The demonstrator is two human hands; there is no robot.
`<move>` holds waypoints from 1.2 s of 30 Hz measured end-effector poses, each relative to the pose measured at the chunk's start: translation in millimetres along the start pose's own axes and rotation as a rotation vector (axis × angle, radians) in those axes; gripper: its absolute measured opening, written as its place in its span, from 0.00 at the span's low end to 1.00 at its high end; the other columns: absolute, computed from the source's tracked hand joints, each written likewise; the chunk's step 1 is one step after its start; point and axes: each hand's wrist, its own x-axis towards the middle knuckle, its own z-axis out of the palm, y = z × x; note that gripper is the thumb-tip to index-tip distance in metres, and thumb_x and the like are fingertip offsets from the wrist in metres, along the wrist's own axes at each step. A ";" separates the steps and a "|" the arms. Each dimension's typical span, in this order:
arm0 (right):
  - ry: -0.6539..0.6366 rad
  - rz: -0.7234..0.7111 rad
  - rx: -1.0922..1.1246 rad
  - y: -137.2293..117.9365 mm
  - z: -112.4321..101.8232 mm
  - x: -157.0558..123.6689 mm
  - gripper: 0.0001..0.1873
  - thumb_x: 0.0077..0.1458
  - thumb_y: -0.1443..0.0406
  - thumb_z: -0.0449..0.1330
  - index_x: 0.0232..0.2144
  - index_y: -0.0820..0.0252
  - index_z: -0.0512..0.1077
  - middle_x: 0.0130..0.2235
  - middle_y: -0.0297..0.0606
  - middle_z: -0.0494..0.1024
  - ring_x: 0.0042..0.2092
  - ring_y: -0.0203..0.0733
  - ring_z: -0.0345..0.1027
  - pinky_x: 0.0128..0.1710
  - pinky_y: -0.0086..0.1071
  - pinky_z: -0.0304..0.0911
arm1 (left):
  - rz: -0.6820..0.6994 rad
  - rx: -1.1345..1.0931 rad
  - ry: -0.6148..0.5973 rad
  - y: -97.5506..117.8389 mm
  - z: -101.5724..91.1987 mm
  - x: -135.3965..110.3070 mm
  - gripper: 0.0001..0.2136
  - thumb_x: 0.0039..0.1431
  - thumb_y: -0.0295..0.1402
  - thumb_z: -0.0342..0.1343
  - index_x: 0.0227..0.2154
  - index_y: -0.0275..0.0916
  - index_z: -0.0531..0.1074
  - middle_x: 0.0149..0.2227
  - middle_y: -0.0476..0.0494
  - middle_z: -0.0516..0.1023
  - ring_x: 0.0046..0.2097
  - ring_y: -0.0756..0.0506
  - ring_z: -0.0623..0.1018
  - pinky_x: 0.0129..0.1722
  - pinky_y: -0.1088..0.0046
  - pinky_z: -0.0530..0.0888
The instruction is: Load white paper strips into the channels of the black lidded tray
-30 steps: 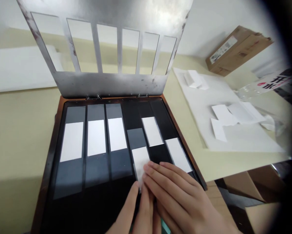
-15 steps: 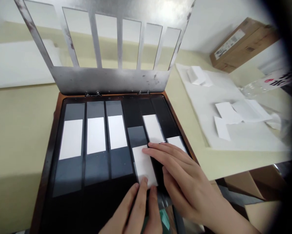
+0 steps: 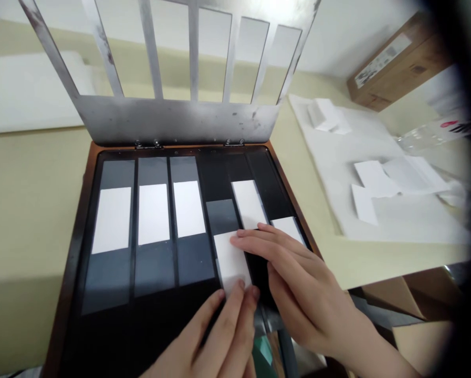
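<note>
A black slotted board in a brown frame lies before me, holding grey film strips with white rectangular cards on them. Fingertips of my left hand rest on the lower end of one white card in the fourth slot; the fingers are stretched out. My right hand, fingers extended, touches that card's upper right edge. Three white cards lie to the left. Another white card sits in the fifth slot, and one more card is partly hidden behind my right hand.
A metal frame with slot openings stands raised, hinged at the board's back edge. On the right are white sheet material, loose white pieces, a cardboard box and a clear bottle. Open cartons stand below the table edge.
My left fingertips have shifted slightly up and right along the card, drawing closer together. My right hand stays nearly in place at the card's edge. The view has shifted a little.
</note>
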 end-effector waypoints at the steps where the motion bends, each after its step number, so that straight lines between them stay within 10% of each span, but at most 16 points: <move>1: -0.002 -0.001 -0.001 -0.1 0.0 -0.1 0.23 0.55 0.76 0.45 0.52 0.69 0.64 0.51 0.44 0.74 0.59 0.40 0.62 0.62 0.38 0.58 | -0.003 0.000 0.019 -0.6 0.7 0.1 0.16 0.64 0.42 0.52 0.47 0.35 0.69 0.56 0.41 0.69 0.57 0.40 0.68 0.59 0.65 0.63; 36: -0.043 -0.039 -0.026 0.2 -6.5 2.3 0.19 0.58 0.75 0.47 0.50 0.73 0.67 0.53 0.46 0.73 0.63 0.35 0.54 0.66 0.30 0.46 | 0.099 -0.291 -0.041 -20.0 3.1 6.4 0.10 0.66 0.40 0.47 0.42 0.40 0.68 0.53 0.44 0.67 0.55 0.38 0.69 0.62 0.58 0.54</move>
